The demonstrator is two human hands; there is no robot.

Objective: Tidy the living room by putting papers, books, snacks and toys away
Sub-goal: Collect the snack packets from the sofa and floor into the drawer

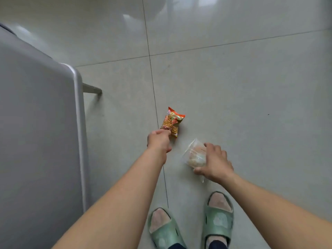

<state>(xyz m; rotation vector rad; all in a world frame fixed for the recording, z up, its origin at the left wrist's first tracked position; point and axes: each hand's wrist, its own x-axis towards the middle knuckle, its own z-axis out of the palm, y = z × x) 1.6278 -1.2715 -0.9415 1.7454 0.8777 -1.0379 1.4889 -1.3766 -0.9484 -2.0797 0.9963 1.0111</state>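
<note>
An orange snack packet lies on the pale tiled floor. My left hand pinches its near end with curled fingers. Just to the right lies a clear plastic bag with pale food inside. My right hand is over that bag, fingers and thumb curled round its right side. Both arms reach down from the bottom of the head view.
A grey table with a rounded edge fills the left side, and one of its legs shows beneath it. My feet in green slippers stand at the bottom, close to the bags.
</note>
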